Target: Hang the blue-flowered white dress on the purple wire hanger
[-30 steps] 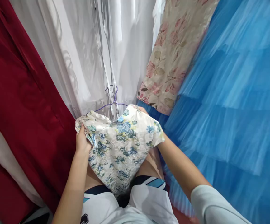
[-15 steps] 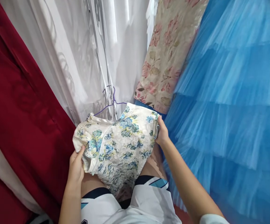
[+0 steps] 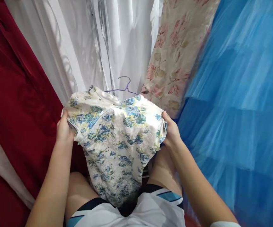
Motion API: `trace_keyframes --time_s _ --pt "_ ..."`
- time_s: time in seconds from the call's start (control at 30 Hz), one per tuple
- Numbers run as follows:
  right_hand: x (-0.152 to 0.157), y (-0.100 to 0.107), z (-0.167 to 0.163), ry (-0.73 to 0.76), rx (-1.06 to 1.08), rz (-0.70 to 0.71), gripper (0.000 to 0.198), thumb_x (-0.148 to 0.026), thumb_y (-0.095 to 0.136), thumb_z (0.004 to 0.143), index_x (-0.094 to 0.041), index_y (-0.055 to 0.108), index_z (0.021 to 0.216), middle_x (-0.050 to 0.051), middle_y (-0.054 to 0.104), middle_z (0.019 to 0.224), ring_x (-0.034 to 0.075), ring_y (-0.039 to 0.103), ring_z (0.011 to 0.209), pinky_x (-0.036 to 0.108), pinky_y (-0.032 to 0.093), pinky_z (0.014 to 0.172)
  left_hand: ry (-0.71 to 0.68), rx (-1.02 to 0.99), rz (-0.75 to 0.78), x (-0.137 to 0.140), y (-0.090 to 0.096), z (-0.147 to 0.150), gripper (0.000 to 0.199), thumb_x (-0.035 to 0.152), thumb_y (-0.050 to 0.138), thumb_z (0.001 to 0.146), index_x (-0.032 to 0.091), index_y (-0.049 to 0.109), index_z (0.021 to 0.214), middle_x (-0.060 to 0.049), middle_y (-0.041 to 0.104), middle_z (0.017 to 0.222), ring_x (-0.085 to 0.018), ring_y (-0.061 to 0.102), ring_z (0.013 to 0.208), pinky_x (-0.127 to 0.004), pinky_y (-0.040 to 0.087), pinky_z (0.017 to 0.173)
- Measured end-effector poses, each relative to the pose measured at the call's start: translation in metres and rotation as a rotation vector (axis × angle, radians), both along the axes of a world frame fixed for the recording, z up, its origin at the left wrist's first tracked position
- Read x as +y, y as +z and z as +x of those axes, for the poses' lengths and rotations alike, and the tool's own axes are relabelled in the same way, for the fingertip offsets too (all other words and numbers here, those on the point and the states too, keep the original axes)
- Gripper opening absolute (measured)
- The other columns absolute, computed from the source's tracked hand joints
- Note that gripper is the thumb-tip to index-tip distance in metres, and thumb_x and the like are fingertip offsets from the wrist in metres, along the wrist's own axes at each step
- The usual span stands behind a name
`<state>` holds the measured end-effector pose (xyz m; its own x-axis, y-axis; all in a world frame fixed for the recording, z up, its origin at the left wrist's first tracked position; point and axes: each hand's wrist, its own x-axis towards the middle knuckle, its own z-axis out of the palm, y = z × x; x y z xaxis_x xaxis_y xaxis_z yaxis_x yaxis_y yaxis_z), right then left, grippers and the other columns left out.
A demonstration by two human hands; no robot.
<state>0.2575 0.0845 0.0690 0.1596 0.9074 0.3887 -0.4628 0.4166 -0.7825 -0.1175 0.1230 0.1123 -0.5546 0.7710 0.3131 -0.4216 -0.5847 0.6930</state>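
We have the floral garment spread below the hook of its purple hanger, whose arms run in at the collar. Our left hand and right hand are each closed on a sleeve edge, thumbs on top; we do best with an even, gentle pull.

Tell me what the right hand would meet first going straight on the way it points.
The right hand would first push into the blue-flowered garment it holds by the sleeve. Past that, the pink-flowered fabric seems next in line, though depth is unclear.
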Motion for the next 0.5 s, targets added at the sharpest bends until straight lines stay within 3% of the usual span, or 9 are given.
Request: trace_keyframes --time_s 0.1,0.23,0.37,0.5 --pt "-0.017 -0.012 0.011 -0.132 0.038 0.019 0.041 -0.052 0.066 0.081 -0.021 0.064 0.108 0.008 0.075 0.091 0.03 0.072 0.091 0.04 0.061 0.075 0.05 0.084 0.124 0.0 0.018 0.003 0.015 0.019 0.054 0.093 0.012 0.061 0.082 0.001 0.065 0.073 -0.011 0.062 0.072 -0.023 0.052 0.072" --pt "-0.045 -0.033 0.034 -0.178 -0.008 0.007 0.041 -0.051 0.07 0.079 -0.022 0.066 0.107 0.006 0.075 0.088 0.029 0.073 0.088 0.038 0.061 0.072 0.076 0.253 0.205 -0.017 0.015 0.017 0.025 0.026 0.06 0.09 0.014 0.055 0.069 0.004 0.051 0.059 -0.007 0.048 0.052 -0.017 0.041 0.052" --pt "-0.066 -0.052 0.049 -0.181 0.008 -0.069 0.037 -0.049 0.072 0.078 -0.024 0.068 0.104 0.006 0.075 0.09 0.029 0.073 0.086 0.037 0.062 0.071 0.195 0.378 0.21 -0.032 0.002 0.031 0.022 0.03 0.066 0.086 0.015 0.06 0.07 0.003 0.053 0.062 -0.007 0.048 0.054 -0.015 0.04 0.051" --pt "-0.078 -0.069 0.052 -0.136 0.034 -0.185 0.034 -0.046 0.07 0.08 -0.027 0.068 0.109 0.004 0.076 0.093 0.029 0.074 0.083 0.038 0.063 0.069 0.008 0.59 0.097 -0.048 -0.01 0.041 0.012 0.026 0.067 0.083 0.015 0.071 0.086 -0.002 0.064 0.073 -0.012 0.057 0.065 -0.017 0.046 0.06"
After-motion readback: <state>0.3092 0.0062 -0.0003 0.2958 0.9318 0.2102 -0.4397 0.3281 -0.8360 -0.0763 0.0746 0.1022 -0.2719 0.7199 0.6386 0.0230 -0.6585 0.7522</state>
